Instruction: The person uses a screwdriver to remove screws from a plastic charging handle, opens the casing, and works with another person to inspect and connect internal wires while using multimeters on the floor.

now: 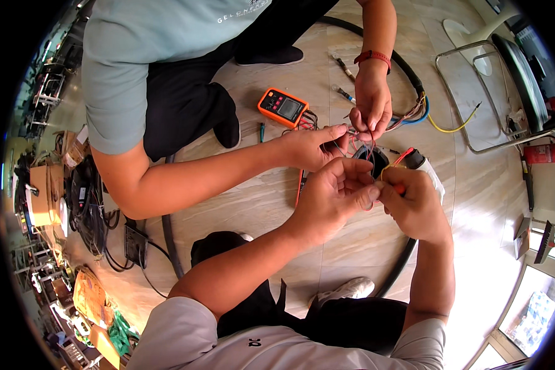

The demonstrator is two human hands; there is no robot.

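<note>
My left hand point(336, 196) is closed, thumb and fingertips pinched around thin wires point(372, 153) that run up from the bundle. Close against it, my right hand point(416, 203) is closed too, with a small orange-red piece point(400, 189) showing between its fingers; its kind is mostly hidden. Red and yellow wires point(402, 156) rise beside that hand. Across from me, a co-worker's two hands point(371, 102) pinch other thin wires of the same bundle. Behind our hands lies a dark round opening point(365, 161), partly covered.
An orange handheld meter point(283, 108) with leads lies on the tiled floor. A thick black cable point(407, 68) curves around us, ending in blue, brown and yellow wires. A metal-framed chair point(475, 98) stands at the right. Boxes and coiled cables point(89, 206) crowd the left.
</note>
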